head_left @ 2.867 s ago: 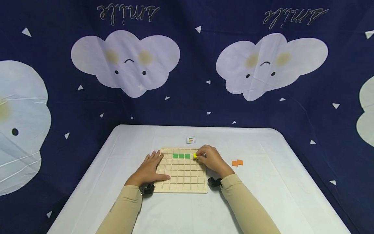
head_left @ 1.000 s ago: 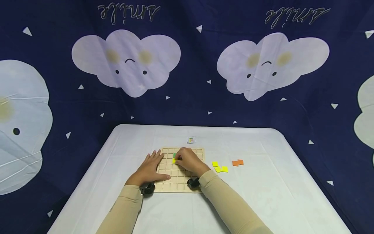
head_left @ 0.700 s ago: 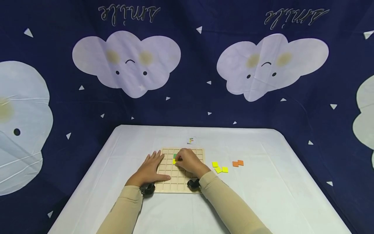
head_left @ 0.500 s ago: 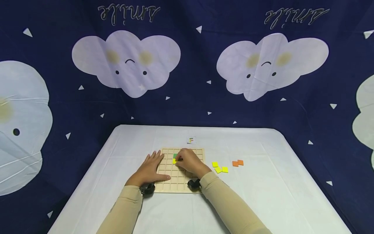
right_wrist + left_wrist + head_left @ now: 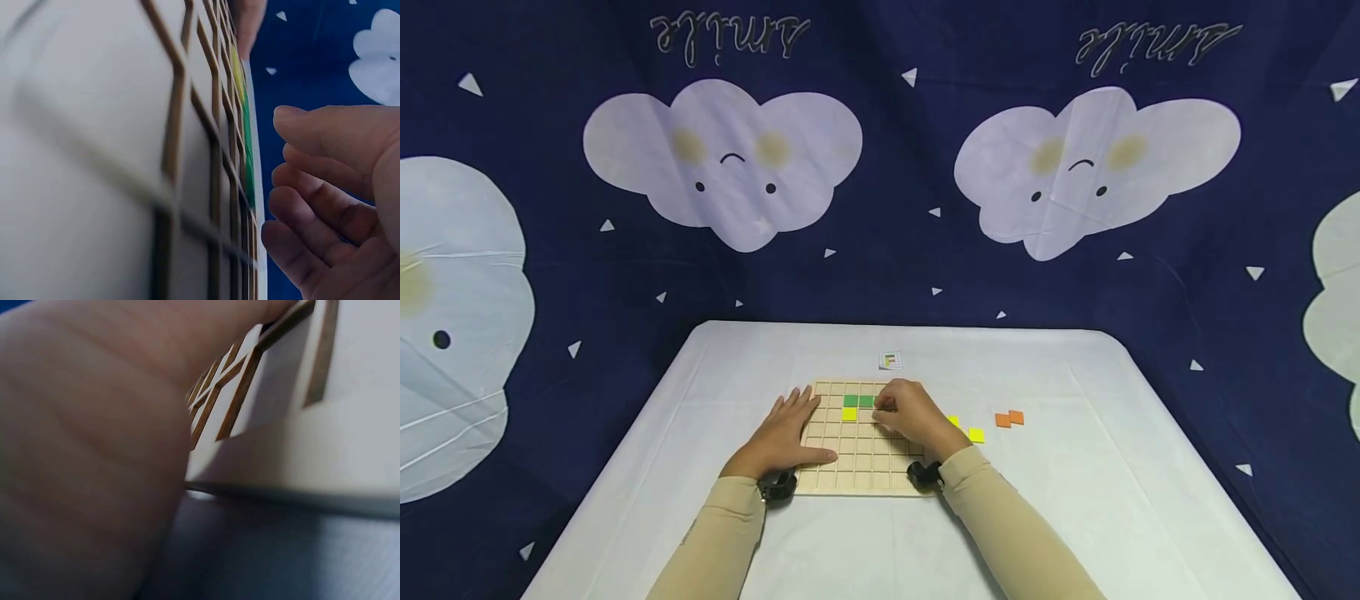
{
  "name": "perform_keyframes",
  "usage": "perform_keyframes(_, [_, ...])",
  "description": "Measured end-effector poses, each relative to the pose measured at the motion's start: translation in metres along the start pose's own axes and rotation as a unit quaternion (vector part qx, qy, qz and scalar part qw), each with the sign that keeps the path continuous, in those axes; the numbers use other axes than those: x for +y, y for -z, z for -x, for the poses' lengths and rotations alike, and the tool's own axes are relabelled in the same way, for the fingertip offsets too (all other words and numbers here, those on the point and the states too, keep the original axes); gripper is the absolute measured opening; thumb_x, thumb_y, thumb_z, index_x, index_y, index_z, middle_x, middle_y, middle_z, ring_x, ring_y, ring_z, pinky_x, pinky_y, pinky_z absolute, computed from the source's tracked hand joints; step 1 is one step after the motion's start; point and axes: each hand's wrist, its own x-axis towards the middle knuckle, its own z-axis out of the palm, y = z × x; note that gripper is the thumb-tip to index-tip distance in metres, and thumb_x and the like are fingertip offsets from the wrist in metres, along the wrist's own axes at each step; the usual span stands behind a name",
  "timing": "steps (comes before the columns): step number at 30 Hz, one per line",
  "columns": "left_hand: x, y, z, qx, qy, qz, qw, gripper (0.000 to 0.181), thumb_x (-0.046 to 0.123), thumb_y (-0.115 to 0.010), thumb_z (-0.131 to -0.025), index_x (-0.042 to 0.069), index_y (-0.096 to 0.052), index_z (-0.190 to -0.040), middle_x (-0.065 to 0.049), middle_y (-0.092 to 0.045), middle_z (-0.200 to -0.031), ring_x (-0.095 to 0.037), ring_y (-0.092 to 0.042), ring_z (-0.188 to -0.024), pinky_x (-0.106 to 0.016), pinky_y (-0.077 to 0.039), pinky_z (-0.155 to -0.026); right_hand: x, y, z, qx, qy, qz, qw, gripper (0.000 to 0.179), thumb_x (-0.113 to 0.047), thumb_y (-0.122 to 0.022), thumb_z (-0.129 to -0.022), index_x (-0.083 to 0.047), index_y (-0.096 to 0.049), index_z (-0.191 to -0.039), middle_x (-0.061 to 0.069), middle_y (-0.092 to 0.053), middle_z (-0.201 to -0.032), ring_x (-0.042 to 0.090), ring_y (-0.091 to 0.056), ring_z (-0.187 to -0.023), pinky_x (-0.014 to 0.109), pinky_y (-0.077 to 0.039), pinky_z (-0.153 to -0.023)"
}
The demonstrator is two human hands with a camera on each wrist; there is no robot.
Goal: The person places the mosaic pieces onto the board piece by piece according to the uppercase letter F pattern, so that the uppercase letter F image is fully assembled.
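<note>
1 board (image 5: pixel 864 463), 1 card (image 5: pixel 891 361), 2 orange tiles (image 5: pixel 1002 421), 2 green (image 5: pixel 851 401) visible, 3 yellow (image 5: pixel 849 414) visible

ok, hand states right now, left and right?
Left hand: open, resting on the wooden grid board.
Right hand: open, loosely bent over the board, nothing visible in its grasp.
</note>
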Motion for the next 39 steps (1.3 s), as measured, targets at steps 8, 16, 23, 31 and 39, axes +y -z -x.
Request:
perform_keyframes(8, [0.0, 0.0, 0.0, -0.004, -0.001, 0.002, 1.0, 0.125, 0.076, -0.079, -0.074, 0.001, -0.034, -0.163, -0.02, -0.018, -0.172, -0.038, -0.01, -0.158, -0.052, -0.004, -0.127, 0.019, 0.026, 0.017, 0.047, -0.027, -0.012, 0.9985, 0.012, -0.011, -0.083, -0.093, -0.005, -0.08, -0.103, 0.0, -0.07, -0.105, 0.018, -0.067, -0.095, 0.035, -0.059, -0.084])
perform_keyframes(16, [-0.002, 0.001, -0.001, -0.002, 0.001, -0.001, 1.0, 0.126, 0.077, -0.078, -0.073, 0.001, -0.034, -0.163, -0.02, -0.018, -0.172, -0.038, -0.01, -0.158, -0.053, -0.005, -0.127, 0.033, 0.044, 0.035, 0.065, -0.055, 0.003, 0.9963, 0.013, -0.013, -0.085, -0.092, -0.006, -0.08, -0.101, -0.001, -0.07, -0.104, 0.019, -0.067, -0.095, 0.036, -0.059, -0.084])
perform_keyframes(23, [-0.002, 0.0, 0.0, -0.007, 0.003, 0.003, 1.0, 0.127, 0.078, -0.078, -0.073, 0.002, -0.034, -0.164, -0.018, -0.017, -0.172, -0.036, -0.008, -0.159, -0.051, -0.004, -0.127, 0.051, 0.057, 0.053, 0.074, -0.073, 0.035, 0.9939, 0.013, -0.014, -0.085, -0.092, -0.008, -0.08, -0.102, 0.0, -0.07, -0.103, 0.018, -0.066, -0.091, 0.039, -0.059, -0.083])
perform_keyframes(31, [-0.001, 0.0, 0.001, -0.005, 0.001, 0.007, 1.0, 0.127, 0.077, -0.078, -0.073, 0.001, -0.034, -0.164, -0.019, -0.017, -0.172, -0.038, -0.009, -0.158, -0.052, -0.004, -0.127, 0.068, 0.065, 0.074, 0.051, -0.048, 0.03, 0.9971, 0.015, -0.01, -0.086, -0.089, -0.008, -0.079, -0.103, 0.0, -0.07, -0.108, 0.017, -0.064, -0.094, 0.039, -0.057, -0.082])
perform_keyframes(39, [0.0, 0.0, 0.0, 0.0, -0.003, 0.009, 1.0, 0.126, 0.076, -0.079, -0.073, -0.001, -0.035, -0.163, -0.021, -0.02, -0.171, -0.04, -0.011, -0.158, -0.054, -0.006, -0.127, 0.07, 0.064, 0.08, 0.04, -0.051, 0.027, 0.9975, 0.018, -0.01, -0.088, -0.087, -0.009, -0.079, -0.103, -0.002, -0.069, -0.105, 0.018, -0.064, -0.095, 0.041, -0.056, -0.086])
